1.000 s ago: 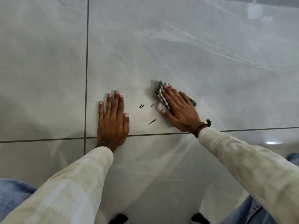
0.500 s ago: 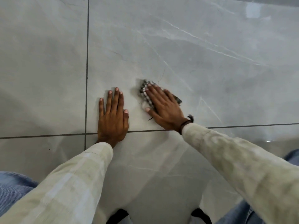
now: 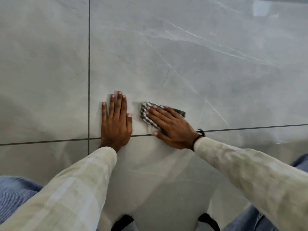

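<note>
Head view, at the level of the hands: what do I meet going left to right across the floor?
vertical grout line → left hand, flat on the tile → right hand pressing on the checked cloth, whose edge sticks out on its left → dark wristband

The left hand (image 3: 116, 124) lies flat on the floor (image 3: 208, 52); the right hand (image 3: 170, 127) is near it, at its 3 o'clock; the cloth (image 3: 146, 114) lies on the floor under the right hand's fingers and pokes out past them at 10 o'clock; one floor line (image 3: 89, 47) runs from 12 to 6 o'clock, just beside the left hand at its 9 o'clock; the other floor line (image 3: 50, 141) runs from 9 to 3 o'clock and goes under both hands; the left knee (image 3: 15, 190) is at 7 o'clock in the view; the right knee (image 3: 246, 219) is at 5 o'clock.
</note>
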Demonstrator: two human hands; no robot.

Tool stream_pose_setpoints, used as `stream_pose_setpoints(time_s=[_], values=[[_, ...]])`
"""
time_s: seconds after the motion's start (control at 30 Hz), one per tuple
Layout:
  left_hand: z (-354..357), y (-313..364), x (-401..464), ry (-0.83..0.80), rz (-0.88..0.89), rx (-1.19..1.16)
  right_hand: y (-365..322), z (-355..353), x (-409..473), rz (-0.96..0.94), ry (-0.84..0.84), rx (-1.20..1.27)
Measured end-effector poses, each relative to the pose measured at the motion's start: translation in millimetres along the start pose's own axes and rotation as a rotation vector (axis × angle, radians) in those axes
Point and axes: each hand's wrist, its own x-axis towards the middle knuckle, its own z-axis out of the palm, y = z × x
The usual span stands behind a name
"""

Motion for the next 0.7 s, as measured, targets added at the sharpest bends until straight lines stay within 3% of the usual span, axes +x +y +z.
stream_pose_setpoints(time_s=[0.07, 0.2, 0.3, 0.4, 0.57, 0.7], values=[[2, -1, 1, 0.008, 0.0, 0.002, 25, -2, -24, 0.015, -0.028, -0.014], [3, 0, 1, 0.007, -0.007, 0.002, 24, -2, -33, 0.24, 0.009, 0.016], [2, 1, 0, 0.003, -0.003, 0.002, -12, 7, -39, 0.1, 0.004, 0.032], [3, 1, -1, 0.004, 0.002, -0.011, 0, 1, -35, -0.041, -0.051, 0.004], [6, 0, 0, 0.011, -0.004, -0.022, 20, -8, -33, 0.361, 0.028, 0.091], [4, 2, 2, 0.004, -0.007, -0.025, -28, 11, -53, 0.211, 0.043, 0.086]])
